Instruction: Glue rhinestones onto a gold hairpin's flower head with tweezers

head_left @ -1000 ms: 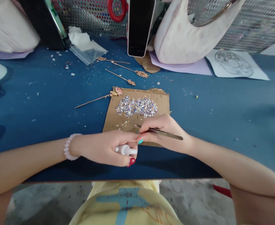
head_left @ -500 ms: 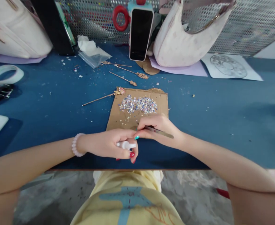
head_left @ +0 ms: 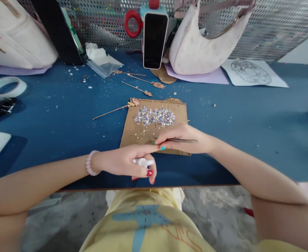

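Observation:
My left hand point(head_left: 124, 161) is closed around a small white bottle with a nozzle point(head_left: 143, 162), most of it hidden in the palm. Its index finger stretches out to the fingertips of my right hand point(head_left: 182, 138). Tweezers point(head_left: 182, 140) are pinched in the right hand, their tips pointing left over the cardboard's near part; whether they hold anything is too small to tell. On the cardboard sheet point(head_left: 129, 134) lies a pile of tiny glittering chips point(head_left: 155, 116), with loose pieces scattered in front. A hairpin point(head_left: 112, 111) rests with its decorated end on the sheet's upper left corner.
Several more hairpins point(head_left: 148, 93) lie behind the cardboard. Farther back stand a phone point(head_left: 155, 42) and a pale handbag point(head_left: 190, 52), beside a printed paper point(head_left: 253, 73). A plastic bag with tissue point(head_left: 104, 63) and a tape roll point(head_left: 5, 87) are on the left.
My right hand has turned so the tweezers lie flatter, and it has risen slightly. The left hand still grips the bottle, shifted a little to the right. The view has moved slightly.

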{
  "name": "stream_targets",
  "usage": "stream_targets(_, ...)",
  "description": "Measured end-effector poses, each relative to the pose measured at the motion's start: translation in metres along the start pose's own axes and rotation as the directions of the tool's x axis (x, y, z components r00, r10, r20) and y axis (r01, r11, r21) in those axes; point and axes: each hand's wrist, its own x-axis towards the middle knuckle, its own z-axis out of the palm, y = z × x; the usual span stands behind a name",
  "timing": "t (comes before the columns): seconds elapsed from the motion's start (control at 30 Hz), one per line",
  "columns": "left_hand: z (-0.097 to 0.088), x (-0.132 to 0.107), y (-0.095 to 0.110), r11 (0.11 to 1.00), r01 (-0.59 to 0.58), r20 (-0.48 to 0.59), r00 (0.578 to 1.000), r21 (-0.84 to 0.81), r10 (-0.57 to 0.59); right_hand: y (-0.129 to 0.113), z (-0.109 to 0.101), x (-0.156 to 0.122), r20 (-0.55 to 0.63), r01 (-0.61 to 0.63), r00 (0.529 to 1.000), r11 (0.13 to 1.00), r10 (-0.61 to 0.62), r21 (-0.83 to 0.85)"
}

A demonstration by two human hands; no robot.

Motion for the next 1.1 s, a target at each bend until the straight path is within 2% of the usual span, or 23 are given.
stream_targets(0.2,0.002,-0.001,0.004,0.998,-0.06,-0.032,0.998,-0.013,0.059,0.01,-0.006,-0.004,-0.027,-0.008,0.999,0.944,0.018,0.33)
stream_targets(0.37,0.0,0.0,0.006,0.998,-0.058,-0.023,0.998,-0.028,0.057,0.014,0.002,-0.003,-0.151,-0.072,0.978,0.913,0.144,0.402)
stream_targets(0.47,0.0,-0.001,0.005,0.999,-0.038,-0.011,0.999,-0.02,0.038,0.016,0.006,-0.002,-0.23,-0.057,0.96,0.912,0.162,0.407)
stream_targets(0.57,0.0,-0.002,0.002,1.0,-0.022,-0.02,1.0,-0.015,0.022,0.014,0.008,-0.001,-0.164,-0.071,0.979,0.953,0.124,0.295)
stream_targets(0.67,0.0,-0.002,0.0,1.0,-0.005,-0.043,0.999,-0.024,0.004,0.009,0.009,-0.001,-0.106,-0.115,0.984,0.971,0.14,0.212)
stream_targets(0.8,-0.001,0.0,0.003,0.999,0.003,-0.065,0.998,-0.045,-0.006,0.008,0.007,0.0,-0.132,-0.128,0.973,0.917,0.19,0.377)
stream_targets(0.9,0.0,0.001,0.006,0.999,0.002,-0.055,0.998,-0.051,-0.005,0.01,0.003,-0.002,-0.036,-0.145,0.982,0.86,0.186,0.49)
stream_targets(0.97,0.0,0.001,0.005,0.999,-0.004,-0.045,0.999,-0.054,0.002,0.008,0.001,-0.003,0.005,-0.168,0.982,0.853,0.191,0.494)
stream_targets(1.1,0.0,0.0,0.001,0.999,0.0,-0.019,1.0,-0.052,-0.001,-0.001,-0.001,-0.004,-0.005,-0.237,0.966,0.895,0.258,0.379)
